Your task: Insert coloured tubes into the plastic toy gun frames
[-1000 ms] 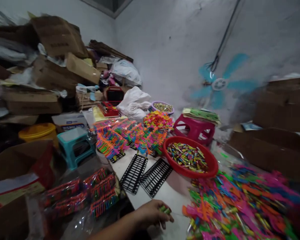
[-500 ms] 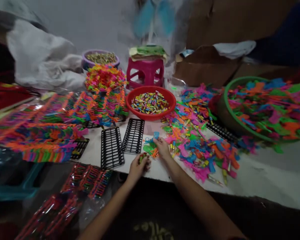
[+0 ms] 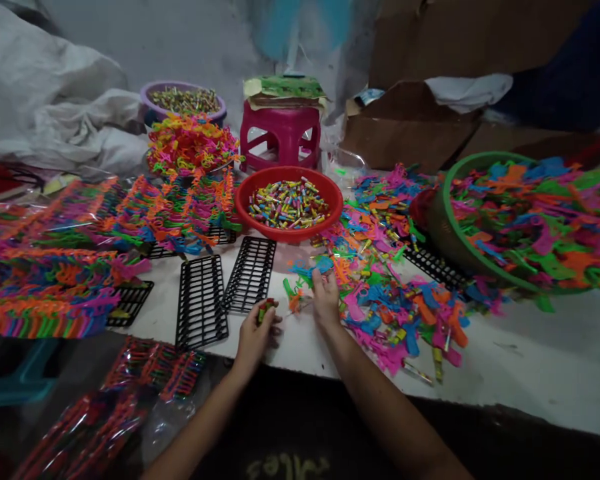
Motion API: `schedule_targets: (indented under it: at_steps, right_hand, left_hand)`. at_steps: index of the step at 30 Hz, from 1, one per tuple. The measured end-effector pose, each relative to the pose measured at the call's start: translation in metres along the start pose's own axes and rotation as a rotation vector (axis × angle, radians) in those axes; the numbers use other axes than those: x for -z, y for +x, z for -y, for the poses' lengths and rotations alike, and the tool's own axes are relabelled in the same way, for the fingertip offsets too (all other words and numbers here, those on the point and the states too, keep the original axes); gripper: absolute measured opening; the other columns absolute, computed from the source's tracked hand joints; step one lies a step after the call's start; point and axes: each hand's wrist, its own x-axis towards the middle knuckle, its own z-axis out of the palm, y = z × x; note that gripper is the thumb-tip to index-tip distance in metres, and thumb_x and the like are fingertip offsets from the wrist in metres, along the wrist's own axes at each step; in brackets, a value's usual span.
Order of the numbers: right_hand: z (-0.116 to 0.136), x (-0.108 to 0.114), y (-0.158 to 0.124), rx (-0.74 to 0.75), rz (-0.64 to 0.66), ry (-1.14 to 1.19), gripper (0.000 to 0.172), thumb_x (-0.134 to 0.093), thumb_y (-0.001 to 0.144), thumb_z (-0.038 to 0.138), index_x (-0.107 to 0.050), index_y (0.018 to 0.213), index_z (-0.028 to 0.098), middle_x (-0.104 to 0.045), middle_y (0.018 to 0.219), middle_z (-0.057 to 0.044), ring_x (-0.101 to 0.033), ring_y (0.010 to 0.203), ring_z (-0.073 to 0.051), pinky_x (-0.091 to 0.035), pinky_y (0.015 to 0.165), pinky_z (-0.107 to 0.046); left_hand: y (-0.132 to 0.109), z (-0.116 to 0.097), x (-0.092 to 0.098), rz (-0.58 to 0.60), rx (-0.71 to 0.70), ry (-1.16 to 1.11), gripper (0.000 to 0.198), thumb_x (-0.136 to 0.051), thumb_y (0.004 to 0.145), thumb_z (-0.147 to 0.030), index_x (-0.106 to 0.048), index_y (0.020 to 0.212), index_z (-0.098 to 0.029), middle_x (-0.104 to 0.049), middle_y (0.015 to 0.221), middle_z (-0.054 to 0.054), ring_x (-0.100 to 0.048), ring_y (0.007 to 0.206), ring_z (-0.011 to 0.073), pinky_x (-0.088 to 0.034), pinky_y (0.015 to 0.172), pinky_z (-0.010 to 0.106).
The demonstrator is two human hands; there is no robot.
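Observation:
My left hand [image 3: 256,333] is curled round a few small yellow-green and red tubes [image 3: 265,310], just above the table's front edge. To its right, my right hand [image 3: 326,300] has its fingertips at a blue plastic toy gun [image 3: 323,265] and appears to pinch it. Green and orange plastic pieces [image 3: 296,300] lie between the two hands, slightly blurred. A loose heap of coloured toy guns and tubes [image 3: 380,293] spreads beside my right hand. Two black plastic grid racks, one nearer [image 3: 201,300] and one farther [image 3: 251,273], lie left of my hands.
A red basin [image 3: 240,213] of coloured tubes stands behind the racks. At right is a large green tub [image 3: 447,220] full of plastic pieces. Filled racks [image 3: 70,267] cover the left side. A pink stool [image 3: 280,130] and a purple basin [image 3: 147,100] stand at the back.
The view has shifted, so most things sit farther left. My right hand has moved rightwards, away from my left, with the blue toy gun at its fingertips. My left hand still holds its tubes.

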Motion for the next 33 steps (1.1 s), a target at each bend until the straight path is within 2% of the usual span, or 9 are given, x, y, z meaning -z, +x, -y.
schedule_targets:
  at_steps: [2, 5, 8, 13, 18, 23, 28, 31, 33]
  right_hand:
    - [0.003, -0.001, -0.002, -0.024, 0.035, 0.097, 0.026, -0.057, 0.073, 0.042, -0.045, 0.085, 0.023, -0.056, 0.078, 0.003, -0.054, 0.074, -0.011, -0.043, 0.074, -0.025]
    - [0.004, -0.005, -0.011, -0.167, 0.113, 0.201, 0.026, -0.057, 0.073, 0.044, -0.044, 0.084, 0.024, -0.056, 0.072, 0.004, -0.055, 0.067, -0.012, -0.046, 0.068, -0.026]
    - [0.008, -0.006, -0.02, -0.299, 0.186, 0.243, 0.027, -0.059, 0.071, 0.043, -0.047, 0.084, 0.024, -0.059, 0.071, 0.004, -0.057, 0.069, -0.013, -0.047, 0.067, -0.027]
    - [0.027, 0.02, -0.016, -0.393, 0.358, 0.402, 0.021, -0.064, 0.065, 0.034, -0.059, 0.081, 0.021, -0.064, 0.08, 0.001, -0.06, 0.079, -0.016, -0.044, 0.082, -0.033]
    - [0.033, 0.042, -0.008, -0.556, 0.445, 0.434, 0.024, -0.064, 0.064, 0.035, -0.063, 0.083, 0.021, -0.067, 0.079, -0.001, -0.062, 0.075, -0.017, -0.046, 0.073, -0.033]
    - [0.029, 0.033, -0.023, -0.579, 0.646, 0.36, 0.03, -0.07, 0.061, 0.038, -0.065, 0.082, 0.018, -0.067, 0.084, -0.006, -0.06, 0.083, -0.019, -0.045, 0.071, -0.029]
    - [0.034, 0.022, -0.037, -0.598, 0.577, 0.42, 0.035, -0.073, 0.057, 0.037, -0.063, 0.087, 0.021, -0.065, 0.095, -0.004, -0.059, 0.087, -0.018, -0.046, 0.075, -0.029]
    - [0.041, 0.016, -0.044, -0.64, 0.674, 0.416, 0.044, -0.074, 0.053, 0.044, -0.063, 0.089, 0.02, -0.064, 0.1, -0.006, -0.057, 0.093, -0.02, -0.045, 0.079, -0.031]
    - [0.044, 0.013, -0.045, -0.656, 0.681, 0.354, 0.04, -0.073, 0.055, 0.043, -0.064, 0.086, 0.018, -0.064, 0.097, -0.006, -0.057, 0.088, -0.018, -0.045, 0.077, -0.029]
  left_hand:
    - [0.003, -0.01, -0.011, 0.031, -0.038, 0.015, 0.04, -0.061, 0.069, -0.042, -0.053, 0.098, -0.016, -0.059, 0.1, 0.008, -0.056, 0.06, 0.0089, -0.041, 0.042, 0.016]
    - [0.008, -0.018, -0.032, 0.093, -0.064, 0.009, 0.035, -0.061, 0.071, -0.041, -0.053, 0.094, -0.015, -0.059, 0.081, 0.002, -0.053, 0.056, 0.0077, -0.038, 0.041, 0.015]
    - [0.012, -0.021, -0.044, 0.066, -0.068, -0.02, 0.032, -0.063, 0.069, -0.04, -0.051, 0.087, -0.017, -0.051, 0.063, -0.005, -0.049, 0.048, 0.0054, -0.035, 0.04, 0.014]
    - [0.011, -0.033, -0.036, 0.024, -0.041, -0.002, 0.03, -0.064, 0.067, -0.04, -0.045, 0.071, -0.017, -0.036, 0.043, -0.011, -0.029, 0.032, 0.0017, -0.017, 0.032, 0.012]
    - [0.002, -0.046, -0.03, 0.129, 0.073, -0.051, 0.033, -0.069, 0.063, -0.035, -0.049, 0.081, -0.016, -0.034, 0.043, -0.012, -0.025, 0.031, 0.0004, -0.015, 0.032, 0.013]
    - [-0.008, -0.045, -0.035, 0.387, 0.411, -0.147, 0.036, -0.072, 0.06, -0.036, -0.044, 0.073, -0.017, -0.032, 0.041, -0.012, -0.022, 0.029, -0.0003, -0.009, 0.03, 0.012]
    - [-0.017, -0.042, -0.032, 0.43, 0.491, -0.203, 0.033, -0.067, 0.064, -0.039, -0.044, 0.075, -0.019, -0.031, 0.037, -0.012, -0.019, 0.027, 0.0, -0.008, 0.029, 0.012]
    - [-0.021, -0.037, -0.03, 0.446, 0.523, -0.222, 0.034, -0.068, 0.06, -0.039, -0.044, 0.073, -0.018, -0.031, 0.037, -0.012, -0.018, 0.027, 0.0002, -0.009, 0.029, 0.012]
    - [-0.023, -0.033, -0.028, 0.404, 0.505, -0.206, 0.034, -0.068, 0.058, -0.04, -0.045, 0.07, -0.017, -0.032, 0.038, -0.011, -0.019, 0.027, 0.0001, -0.009, 0.029, 0.012]
